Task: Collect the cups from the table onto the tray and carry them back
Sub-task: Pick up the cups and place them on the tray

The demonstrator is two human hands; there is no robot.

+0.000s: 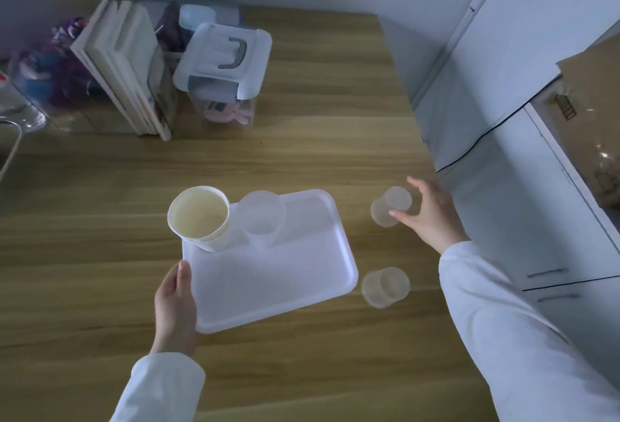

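Collecting under way: two cups on the tray, two left on the worktop.

The left hand (176, 301) grips the near-left edge of the white tray (285, 274), thumb on the rim; the right hand (427, 212) has its fingers curled round the far clear cup (391, 206) to the tray's right, seemingly holding it (whether it has left the worktop (100, 254) I cannot tell); the next move, I judge, calls for carrying it over the rim and setting it upright on bare tray, clear of the two at the far-left corner; those are a paper cup (201, 217), cream inside, and a clear cup on the tray (263, 218) touching it; the near clear cup (385, 286) stands just off the tray's near-right corner, frosted, thin-walled, probably light and easily tipped.
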